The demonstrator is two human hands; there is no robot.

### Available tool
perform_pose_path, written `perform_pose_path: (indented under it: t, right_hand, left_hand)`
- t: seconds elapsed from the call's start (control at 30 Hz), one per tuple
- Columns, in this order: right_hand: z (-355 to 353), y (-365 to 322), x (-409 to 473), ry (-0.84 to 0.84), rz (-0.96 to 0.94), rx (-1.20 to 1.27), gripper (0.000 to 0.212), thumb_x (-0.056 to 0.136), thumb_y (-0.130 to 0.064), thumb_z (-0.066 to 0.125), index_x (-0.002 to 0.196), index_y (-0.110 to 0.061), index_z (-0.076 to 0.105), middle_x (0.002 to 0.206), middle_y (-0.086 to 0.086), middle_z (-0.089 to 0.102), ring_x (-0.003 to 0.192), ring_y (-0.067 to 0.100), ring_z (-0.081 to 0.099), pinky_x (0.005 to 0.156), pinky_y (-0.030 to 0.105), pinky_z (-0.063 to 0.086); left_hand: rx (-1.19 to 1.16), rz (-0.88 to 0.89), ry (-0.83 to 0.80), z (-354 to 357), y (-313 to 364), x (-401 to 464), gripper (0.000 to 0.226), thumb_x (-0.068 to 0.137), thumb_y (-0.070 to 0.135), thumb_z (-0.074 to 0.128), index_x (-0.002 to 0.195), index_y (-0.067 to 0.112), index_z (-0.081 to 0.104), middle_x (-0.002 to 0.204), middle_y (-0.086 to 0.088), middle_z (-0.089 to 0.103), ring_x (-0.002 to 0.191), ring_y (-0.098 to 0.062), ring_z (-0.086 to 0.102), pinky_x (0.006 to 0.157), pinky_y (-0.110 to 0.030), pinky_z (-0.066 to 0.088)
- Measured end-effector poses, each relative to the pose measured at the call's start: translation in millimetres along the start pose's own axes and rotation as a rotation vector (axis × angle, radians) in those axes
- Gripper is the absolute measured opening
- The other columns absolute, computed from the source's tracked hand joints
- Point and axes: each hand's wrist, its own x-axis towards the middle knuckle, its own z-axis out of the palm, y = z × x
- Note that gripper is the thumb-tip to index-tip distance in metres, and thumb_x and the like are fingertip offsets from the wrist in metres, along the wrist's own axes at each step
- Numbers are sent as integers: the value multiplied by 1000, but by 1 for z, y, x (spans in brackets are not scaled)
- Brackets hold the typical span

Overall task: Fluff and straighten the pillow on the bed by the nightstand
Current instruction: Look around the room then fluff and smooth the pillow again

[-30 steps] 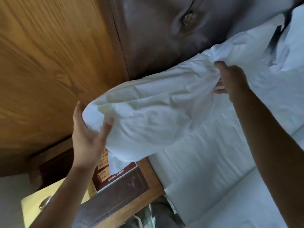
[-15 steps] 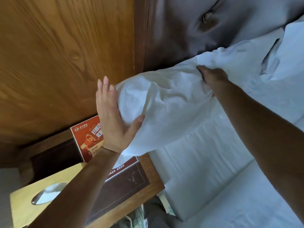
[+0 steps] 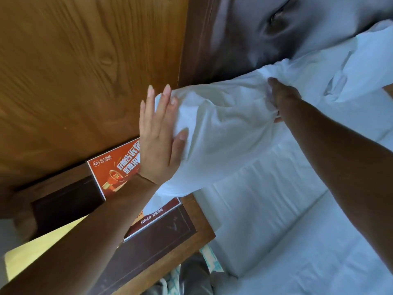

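White crumpled pillow (image 3: pixel 223 133): left hand (image 3: pixel 159 143) flat, right hand (image 3: pixel 282 99) seemingly gripping.

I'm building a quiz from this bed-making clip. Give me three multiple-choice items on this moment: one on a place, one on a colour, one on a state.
1. Where is the left hand?
A. Flat against the pillow's end nearest the nightstand
B. On the headboard
C. On the yellow box

2. What colour is the pillow?
A. Grey
B. White
C. Orange

3. What is the right hand doing?
A. Hanging free above the bed
B. Resting flat on the sheet
C. Gripping bunched pillow fabric

Answers:
1 A: the open palm presses the pillow's end, above the nightstand.
2 B: its cover is white, like the bed sheet.
3 C: the fingers sink into gathered folds near the padded headboard.
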Motion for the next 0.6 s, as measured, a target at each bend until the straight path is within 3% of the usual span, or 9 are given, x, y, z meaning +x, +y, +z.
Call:
perform_pose_path:
  t: [0.13,0.17,0.23,0.3,0.37,0.47,0.6]
  right_hand:
    - [-8,-14,17,-43,52,148,93,74,-85,55,145,-26,50,134,6,56,120,42,55,95,67,51]
    - [-9,-16,21,-51,41,119,88,76,-81,56,144,-26,52,128,6,55,115,40,56,93,65,53]
    - [-12,-15,29,-40,-31,-32,70,85,-67,59,139,-22,56,122,6,56,109,37,59,87,55,58]
    - [-12,-9,38,78,-146,-137,55,92,-51,57,134,-15,61,129,9,64,114,35,63,91,43,56]
    - [-10,0,50,239,-220,-93,52,94,-40,52,133,-7,61,136,14,64,124,35,62,98,35,49]
    - [-5,5,62,347,-289,-43,50,95,-36,49,131,-3,61,137,17,64,126,37,60,101,35,47]
    - [-10,4,77,382,-352,-43,52,94,-36,50,132,-2,62,137,18,65,126,37,61,100,35,48]
  left_hand:
    - [-86,16,8,5,-7,-2,56,109,40,40,152,4,34,165,-25,31,157,-47,24,129,-56,25]
    - [-106,20,10,7,-8,-3,56,108,39,43,152,4,34,165,-23,30,157,-47,25,130,-53,25]
    - [-107,48,16,9,-11,-4,58,108,38,46,154,6,32,165,-21,28,157,-48,26,128,-59,26]
    - [-84,85,25,13,-14,-4,58,107,38,47,159,19,28,164,-22,26,156,-50,26,122,-69,28]
    - [-83,109,42,18,-15,-4,62,108,38,48,163,36,20,163,-23,26,155,-51,27,119,-69,32]
    - [-121,108,64,23,-13,-4,66,108,37,47,164,45,11,162,-22,25,154,-46,33,113,-64,44]
    - [-125,124,76,32,-7,-2,67,108,32,47,163,46,12,160,-24,26,154,-43,33,115,-62,43]
